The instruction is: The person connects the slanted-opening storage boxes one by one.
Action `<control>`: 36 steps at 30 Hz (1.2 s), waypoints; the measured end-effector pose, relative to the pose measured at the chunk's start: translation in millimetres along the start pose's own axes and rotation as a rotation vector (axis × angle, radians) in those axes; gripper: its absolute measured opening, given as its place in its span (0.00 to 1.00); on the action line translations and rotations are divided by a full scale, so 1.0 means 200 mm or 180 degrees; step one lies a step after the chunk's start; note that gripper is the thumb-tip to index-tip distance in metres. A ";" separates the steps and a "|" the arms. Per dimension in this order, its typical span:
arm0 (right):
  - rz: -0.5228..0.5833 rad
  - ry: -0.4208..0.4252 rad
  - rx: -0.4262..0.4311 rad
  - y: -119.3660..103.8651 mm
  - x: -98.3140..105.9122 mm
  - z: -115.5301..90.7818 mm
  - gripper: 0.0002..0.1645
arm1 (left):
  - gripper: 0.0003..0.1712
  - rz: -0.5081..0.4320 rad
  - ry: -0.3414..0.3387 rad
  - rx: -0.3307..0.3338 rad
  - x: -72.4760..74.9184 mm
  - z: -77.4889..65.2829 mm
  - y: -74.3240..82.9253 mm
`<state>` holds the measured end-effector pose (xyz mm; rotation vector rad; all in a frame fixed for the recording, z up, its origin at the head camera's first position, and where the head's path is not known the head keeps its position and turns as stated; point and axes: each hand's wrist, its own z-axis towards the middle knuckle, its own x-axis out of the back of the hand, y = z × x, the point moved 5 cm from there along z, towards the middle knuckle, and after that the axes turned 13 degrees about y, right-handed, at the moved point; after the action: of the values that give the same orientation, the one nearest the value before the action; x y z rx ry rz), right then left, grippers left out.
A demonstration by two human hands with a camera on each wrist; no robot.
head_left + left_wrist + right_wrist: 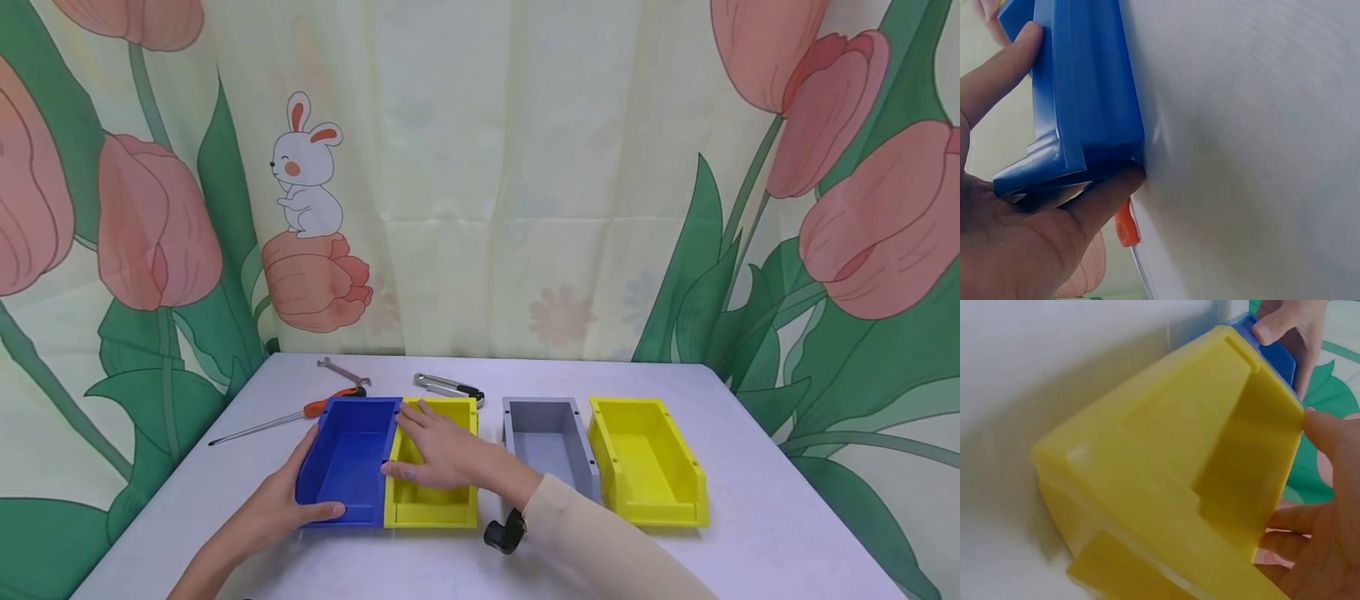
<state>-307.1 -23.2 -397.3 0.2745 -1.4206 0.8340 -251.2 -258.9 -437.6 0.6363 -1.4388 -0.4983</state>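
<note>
A blue bin and a yellow bin stand side by side, walls together, on the white table. My left hand holds the blue bin at its front left corner, thumb on the front lip and fingers along the left side, as the left wrist view shows too. Across the yellow bin reaches my right hand, its fingers spread and touching the rims where the two bins meet. In the right wrist view, its thumb rests at the rim of the yellow bin.
Right of these stand a grey bin and another yellow bin. Behind lie a wrench, an orange-handled screwdriver and a metal tool with a black handle. A printed curtain hangs behind the table.
</note>
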 end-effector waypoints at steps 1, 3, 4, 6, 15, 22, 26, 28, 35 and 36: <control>0.0033 -0.0010 -0.0020 0.00 0.00 0.00 0.54 | 0.79 -0.0002 -0.0004 -0.0002 0.00 0.00 0.00; 0.0075 -0.0011 -0.0067 0.01 0.02 -0.01 0.52 | 0.79 -0.0006 -0.0013 0.0012 -0.01 0.00 0.00; 0.0107 -0.0003 -0.0094 0.02 0.03 -0.01 0.51 | 0.79 0.0003 -0.0016 0.0023 -0.01 0.00 0.00; 0.0129 0.0063 -0.0114 0.04 0.06 -0.02 0.49 | 0.80 0.0022 -0.0016 0.0050 -0.01 0.00 0.00; 0.0142 0.0484 -0.0432 0.20 0.31 -0.17 0.42 | 0.81 0.0049 -0.0003 0.0077 0.00 0.01 -0.01; -0.0031 0.0840 -0.0812 0.42 0.47 -0.32 0.39 | 0.80 -0.0007 -0.0022 0.0023 0.00 0.00 -0.02; -0.0078 0.1020 -0.1017 0.53 0.54 -0.42 0.38 | 0.80 -0.0008 -0.0021 0.0046 -0.01 0.00 -0.02; -0.0090 0.1062 -0.1109 0.56 0.56 -0.46 0.37 | 0.81 -0.0009 -0.0030 0.0059 -0.01 0.00 -0.02; -0.0180 0.0964 -0.1435 0.63 0.57 -0.57 0.41 | 0.80 0.0009 -0.0033 0.0027 0.00 0.01 -0.02; -0.0185 0.0941 -0.1480 0.64 0.57 -0.58 0.42 | 0.79 0.0011 -0.0037 0.0027 0.00 0.01 -0.02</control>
<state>-310.6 177.1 -350.2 -0.1575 -1.2769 0.4542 -253.8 -261.8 -441.2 0.6386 -1.4535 -0.4941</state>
